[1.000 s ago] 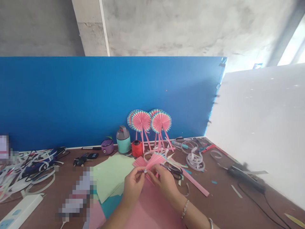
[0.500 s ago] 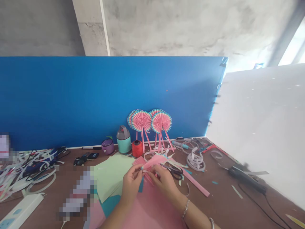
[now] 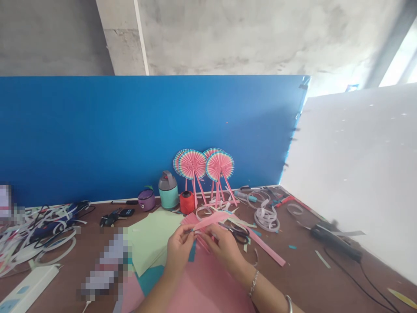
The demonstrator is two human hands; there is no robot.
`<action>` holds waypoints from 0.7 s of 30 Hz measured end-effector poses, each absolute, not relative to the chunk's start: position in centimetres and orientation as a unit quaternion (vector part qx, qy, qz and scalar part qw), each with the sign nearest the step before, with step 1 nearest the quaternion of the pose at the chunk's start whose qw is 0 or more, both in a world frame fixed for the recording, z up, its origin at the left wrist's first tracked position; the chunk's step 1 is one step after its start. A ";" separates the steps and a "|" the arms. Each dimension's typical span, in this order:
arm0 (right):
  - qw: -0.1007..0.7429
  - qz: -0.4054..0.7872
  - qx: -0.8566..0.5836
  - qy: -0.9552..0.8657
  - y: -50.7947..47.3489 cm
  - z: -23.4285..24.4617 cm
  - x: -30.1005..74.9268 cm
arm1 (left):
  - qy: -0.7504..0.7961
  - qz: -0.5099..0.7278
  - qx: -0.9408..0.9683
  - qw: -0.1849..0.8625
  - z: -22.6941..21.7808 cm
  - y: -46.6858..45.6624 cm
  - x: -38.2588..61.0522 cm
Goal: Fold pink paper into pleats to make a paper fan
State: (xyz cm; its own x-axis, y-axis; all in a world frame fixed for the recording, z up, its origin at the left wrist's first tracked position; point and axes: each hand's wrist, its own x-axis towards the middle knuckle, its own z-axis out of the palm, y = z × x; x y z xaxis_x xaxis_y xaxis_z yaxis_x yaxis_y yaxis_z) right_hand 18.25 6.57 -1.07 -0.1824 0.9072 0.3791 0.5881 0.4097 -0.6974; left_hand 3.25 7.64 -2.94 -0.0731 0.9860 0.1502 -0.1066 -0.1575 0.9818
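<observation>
Between my two hands is a narrow folded pink paper strip (image 3: 213, 218), held above the pink paper sheet (image 3: 208, 287). My left hand (image 3: 179, 248) pinches its left end, thumb against fingertips. My right hand (image 3: 223, 245) is closed on the strip a little further right, with its fingertips close to the left ones. A small pale bit shows between the fingertips, too small to name. Behind the hands lies pleated pink paper (image 3: 190, 221). Black-handled scissors (image 3: 240, 236) rest just right of my right hand, partly under paper scraps.
Round pink paper fans (image 3: 193, 164) lean on the blue partition (image 3: 97, 139). Before it stand a turquoise container (image 3: 168, 193), a red spool (image 3: 186, 202) and a purple pot (image 3: 146, 200). Pale green sheets (image 3: 153, 239) lie left, coiled white strips (image 3: 267, 218) and a glue gun (image 3: 337, 241) right.
The folded strip has tilted slightly, and the blue-edged part at its left end is now less visible between my fingers. Both hands stay nearly in place; the view shifts a little.
</observation>
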 end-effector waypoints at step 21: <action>0.368 0.157 -0.523 -0.752 6.8 -1.6 18.4 | 0.442 0.564 0.568 0.405 -2.3 6.5 3.3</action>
